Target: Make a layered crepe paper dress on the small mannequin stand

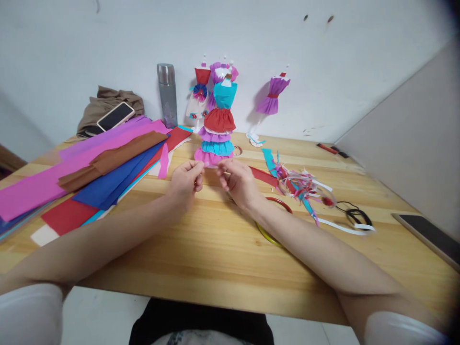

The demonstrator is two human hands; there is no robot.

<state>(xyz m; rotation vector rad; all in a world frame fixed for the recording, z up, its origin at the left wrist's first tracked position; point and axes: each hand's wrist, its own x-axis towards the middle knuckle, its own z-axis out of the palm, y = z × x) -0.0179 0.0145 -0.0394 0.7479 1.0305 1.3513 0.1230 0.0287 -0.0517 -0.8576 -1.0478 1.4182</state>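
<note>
My left hand is closed, with thumb and forefinger pinched together just in front of a small dress form. Across a narrow gap, my right hand has its fingers curled in a pinch near the form's base. Anything between the fingertips is too small to make out. The form stands upright in a tiered paper dress: a turquoise top, a red ruffle, then purple, turquoise and pink ruffles. A red paper strip lies beside my right hand. Under my right forearm is a ring of yellow and red tape or wire.
Coloured paper sheets are piled on the left, near a phone, a brown cloth and a bottle. More dressed forms stand at the wall. Paper scraps, a black coil and another phone lie right.
</note>
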